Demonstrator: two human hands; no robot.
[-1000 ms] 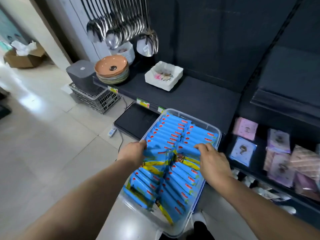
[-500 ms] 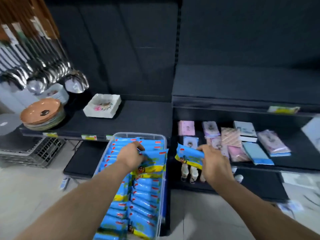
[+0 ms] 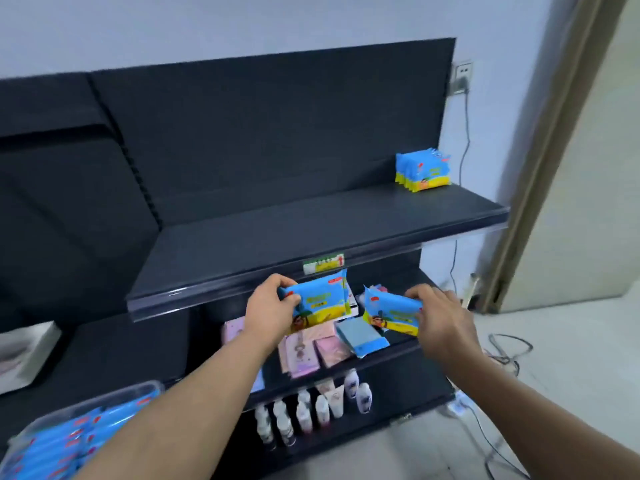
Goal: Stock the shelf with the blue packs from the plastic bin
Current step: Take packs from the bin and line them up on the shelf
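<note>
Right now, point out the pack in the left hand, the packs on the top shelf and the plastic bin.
left-hand pack [image 3: 322, 301], head view, middle of its blue front.
packs on the top shelf [image 3: 423, 169], head view, front pack's face.
plastic bin [image 3: 104, 402], head view, clear far rim.

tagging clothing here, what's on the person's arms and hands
Both arms are bare to the frame edge, no sleeves in view. The left hand and right hand have no gloves, and no watch or band shows at either wrist.
</note>
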